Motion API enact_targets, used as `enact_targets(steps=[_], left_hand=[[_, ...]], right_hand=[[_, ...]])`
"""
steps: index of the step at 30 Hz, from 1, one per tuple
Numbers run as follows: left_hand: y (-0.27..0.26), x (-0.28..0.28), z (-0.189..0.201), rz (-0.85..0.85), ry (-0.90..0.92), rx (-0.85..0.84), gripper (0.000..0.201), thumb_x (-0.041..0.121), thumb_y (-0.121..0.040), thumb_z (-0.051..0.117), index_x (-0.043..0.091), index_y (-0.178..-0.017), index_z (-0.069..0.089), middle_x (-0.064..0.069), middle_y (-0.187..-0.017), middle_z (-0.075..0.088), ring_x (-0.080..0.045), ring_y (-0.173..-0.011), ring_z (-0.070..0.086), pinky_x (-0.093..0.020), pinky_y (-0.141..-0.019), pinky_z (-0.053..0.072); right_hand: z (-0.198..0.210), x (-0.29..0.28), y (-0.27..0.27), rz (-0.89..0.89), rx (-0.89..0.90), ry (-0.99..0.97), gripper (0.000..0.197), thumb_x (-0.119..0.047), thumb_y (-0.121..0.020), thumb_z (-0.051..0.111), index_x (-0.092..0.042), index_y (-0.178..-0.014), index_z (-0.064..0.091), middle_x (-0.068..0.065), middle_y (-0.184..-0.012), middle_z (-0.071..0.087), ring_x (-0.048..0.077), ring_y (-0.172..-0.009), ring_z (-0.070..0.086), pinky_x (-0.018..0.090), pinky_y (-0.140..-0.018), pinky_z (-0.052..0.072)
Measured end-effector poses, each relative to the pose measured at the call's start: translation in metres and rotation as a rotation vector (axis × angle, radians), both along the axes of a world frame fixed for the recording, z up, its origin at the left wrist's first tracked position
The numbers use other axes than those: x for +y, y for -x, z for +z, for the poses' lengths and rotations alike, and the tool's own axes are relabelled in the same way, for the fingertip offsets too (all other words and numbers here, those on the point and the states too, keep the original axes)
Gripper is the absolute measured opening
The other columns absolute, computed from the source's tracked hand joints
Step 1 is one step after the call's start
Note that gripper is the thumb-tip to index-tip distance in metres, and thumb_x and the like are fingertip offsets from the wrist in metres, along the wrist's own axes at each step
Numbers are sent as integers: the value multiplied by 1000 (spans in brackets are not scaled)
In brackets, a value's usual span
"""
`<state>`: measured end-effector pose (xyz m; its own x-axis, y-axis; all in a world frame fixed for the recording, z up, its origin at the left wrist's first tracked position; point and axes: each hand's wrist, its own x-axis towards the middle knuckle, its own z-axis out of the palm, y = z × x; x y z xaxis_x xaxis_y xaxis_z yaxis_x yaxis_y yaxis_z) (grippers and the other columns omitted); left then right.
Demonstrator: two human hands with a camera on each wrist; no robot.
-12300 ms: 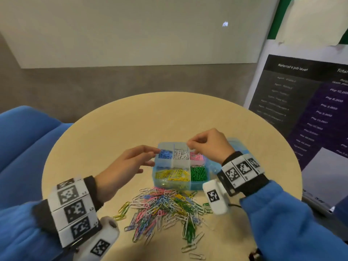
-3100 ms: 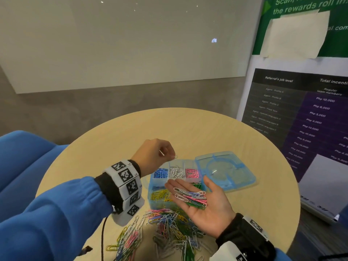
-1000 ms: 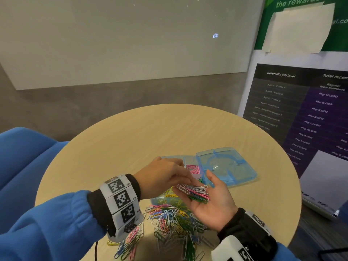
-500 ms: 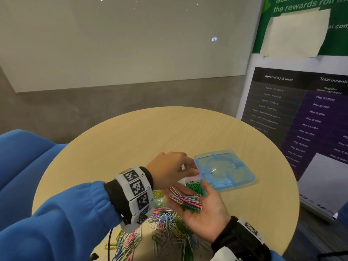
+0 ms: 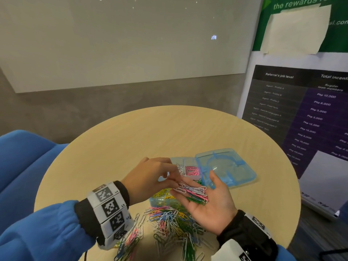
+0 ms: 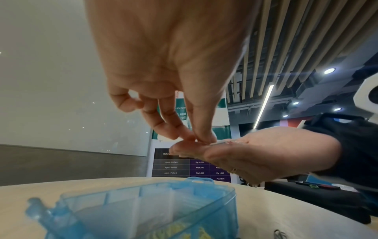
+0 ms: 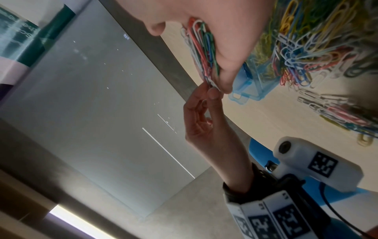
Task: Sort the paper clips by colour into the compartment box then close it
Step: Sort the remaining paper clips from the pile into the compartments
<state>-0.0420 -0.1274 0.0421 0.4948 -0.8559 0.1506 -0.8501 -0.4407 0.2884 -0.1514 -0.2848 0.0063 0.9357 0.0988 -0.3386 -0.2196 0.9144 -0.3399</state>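
Right hand point(image 5: 207, 202) held flat, palm up, as a tray for a small mixed bunch of paper clips point(image 5: 194, 194) above the open compartment box point(image 5: 188, 170) on the bench point(image 5: 131, 140), left hand point(image 5: 150, 178) pinching one white clip from it, presumably for the white compartment; unsorted pile point(image 5: 169, 223) just in front.

A blue compartment box point(image 5: 188, 162) sits open on the table, lid point(image 5: 226, 168) flat beside it, loose mixed-colour paper clips point(image 5: 169, 221) heaped just before it.

Your head view looks down over both hands; your left wrist view looks up from beneath its fingers point(image 6: 163, 124); your right wrist view, tilted, shares that pinch.
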Motion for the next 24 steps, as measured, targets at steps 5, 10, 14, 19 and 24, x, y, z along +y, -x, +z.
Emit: enact_targets(steps=[5,10,14,19,24], left_hand=[[0,1,-8,-21,23,37,39,63,-89,45,33,-102,66,15,-100,56,5,-87,48,-41,-84,47],[3,2,-9,-40,14,-18,45,69,-83,40,34,-98,65,16,-98,56,-2,-90,53,-39,-82,48],[5,-1,-3,-33,-148,-97,44,63,-89,35,31,-103,61,14,-105,56,-3,-99,50,-30,-87,36],[7,2,-7,0,-153,-170,58,60,-87,10,29,-106,55,14,-107,56,-8,-97,52,-28,-80,32],[21,-8,-1,5,23,-167,41,57,-92,20,33,-97,53,18,-94,56,-3,-86,50,-28,-76,35]], right_hand=[[2,2,1,-13,6,8,91,-64,-94,32,20,-121,55,32,-126,58,41,-109,63,46,-111,35],[5,3,2,6,-10,11,88,-62,-93,35,18,-124,54,32,-129,56,39,-120,56,44,-109,39],[1,6,1,12,0,43,83,-60,-94,36,16,-116,61,28,-122,62,37,-100,68,48,-105,43],[-6,4,-2,16,55,40,82,-59,-95,37,17,-113,62,30,-125,59,39,-112,62,59,-90,46],[-8,5,-3,-8,95,33,80,-60,-94,40,12,-121,60,25,-113,62,36,-106,60,49,-105,44]])
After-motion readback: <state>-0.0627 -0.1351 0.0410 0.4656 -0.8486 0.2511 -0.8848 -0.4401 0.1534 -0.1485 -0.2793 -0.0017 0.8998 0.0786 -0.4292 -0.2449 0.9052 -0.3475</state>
